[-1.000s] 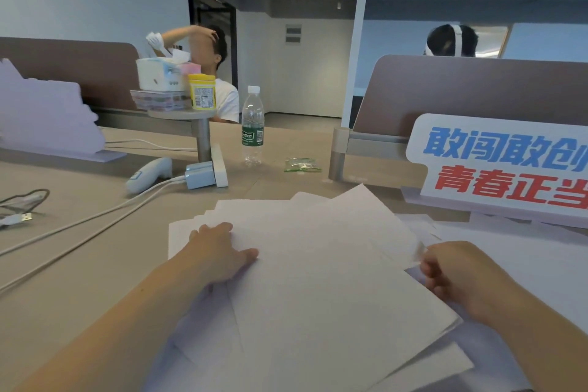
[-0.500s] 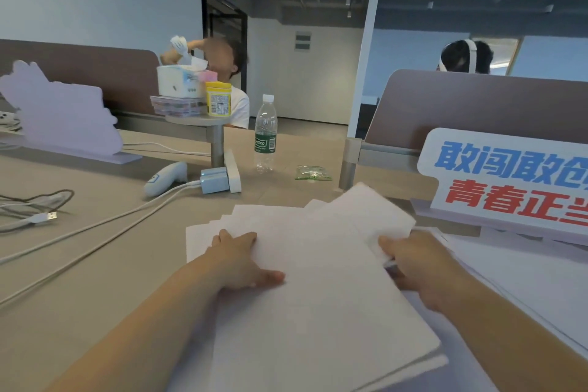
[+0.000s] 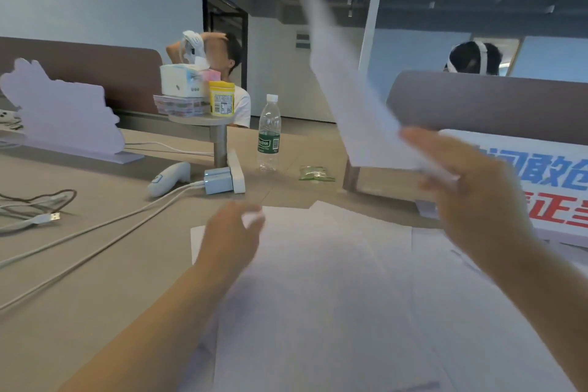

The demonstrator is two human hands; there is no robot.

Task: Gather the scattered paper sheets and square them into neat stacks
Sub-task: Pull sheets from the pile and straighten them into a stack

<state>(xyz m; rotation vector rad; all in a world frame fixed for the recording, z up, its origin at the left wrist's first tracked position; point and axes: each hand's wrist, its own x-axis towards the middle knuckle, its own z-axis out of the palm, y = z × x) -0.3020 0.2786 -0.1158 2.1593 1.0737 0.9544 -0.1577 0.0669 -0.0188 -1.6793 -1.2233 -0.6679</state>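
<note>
Right hand [image 3: 471, 194] pinches the lower corner of a single white paper sheet [image 3: 350, 99], thumb on the near side and fingers behind it. The sheet is in the air above the desk's far edge, tilted up and to the left, motion-blurred. Left hand [image 3: 229, 232] is over the far-left corner of the loose pile of white paper sheets [image 3: 334, 280]. Its fingers are curled, with a white bit at the tips, possibly a sheet corner; too blurred to tell if it grips.

The pile lies fanned and unsquared on the beige desk [image 3: 79, 280], between the two forearms.

Behind the pile:
- clear plastic water bottle with green label [image 3: 269, 134], upright
- small green packet [image 3: 315, 173], just right of the bottle
- white charger block [image 3: 222, 180]
- white cables [image 3: 95, 232] running left
- white sign with blue and red characters [image 3: 556, 178], far right, partly behind the right hand
</note>
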